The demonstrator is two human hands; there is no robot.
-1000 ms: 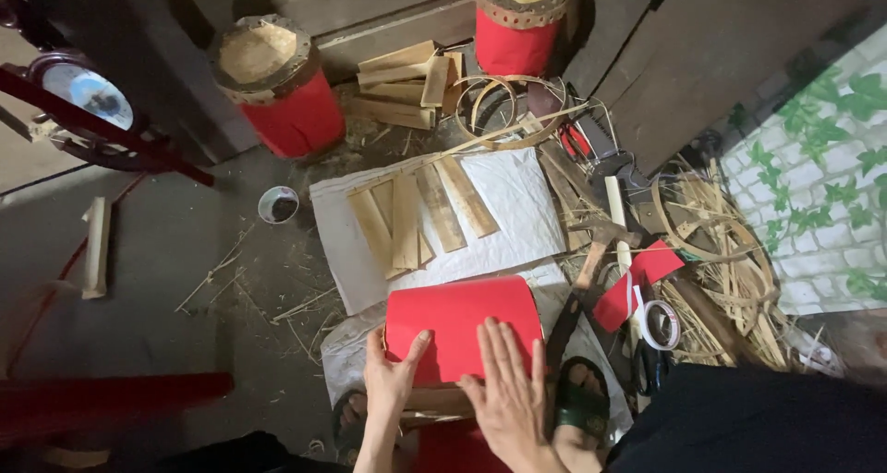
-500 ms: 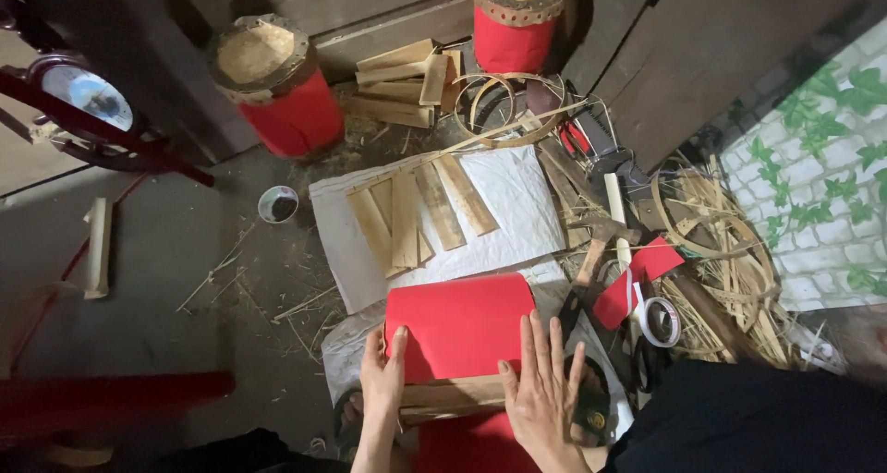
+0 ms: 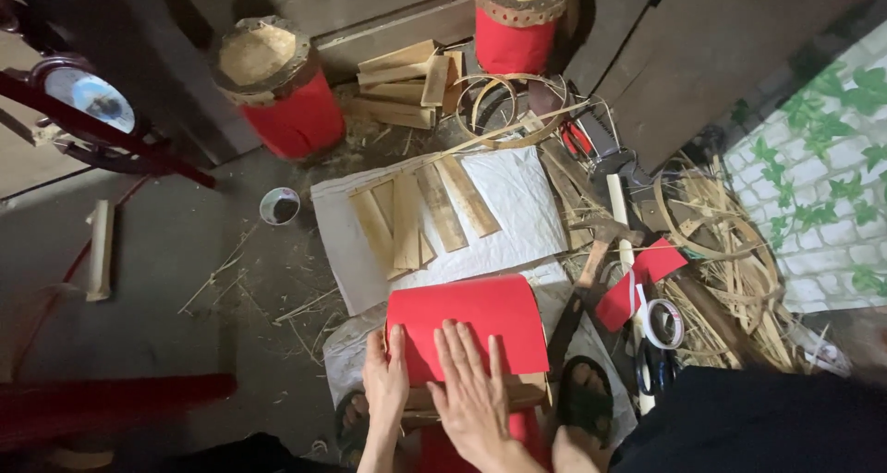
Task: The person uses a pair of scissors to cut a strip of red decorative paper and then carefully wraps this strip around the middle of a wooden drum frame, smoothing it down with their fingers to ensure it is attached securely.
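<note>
Change: across the last second both hands had slid down the red sheet [image 3: 467,325] toward the person, so more of its far, curved edge lay bare than before; the sheet itself had kept its place.
Left hand [image 3: 385,381]: it lay flat at the sheet's near left edge, fingers together and stretched out; no closed grip, it clasped nothing and only pressed.
Right hand [image 3: 473,390]: it lay palm down on the lower middle of the sheet, fingers spread and pointing away from the person; likewise an open, pressing hand with nothing held.
Red sheet: it rested bowed over a pale wooden form [image 3: 517,392] on the floor, just in front of the person's sandalled foot [image 3: 584,404], near side of the white cloth [image 3: 517,200].
Reading: the downward stroke looked like smoothing the sheet against the form beneath, and the work seemed to be mid-stroke, the near edge not yet settled.
Around: bamboo slats [image 3: 420,214] lay side by side on the white cloth; two red drums [image 3: 282,90] stood beyond; a roll of tape [image 3: 663,323] and a hammer [image 3: 591,251] lay to the right among split bamboo strips [image 3: 730,270].
</note>
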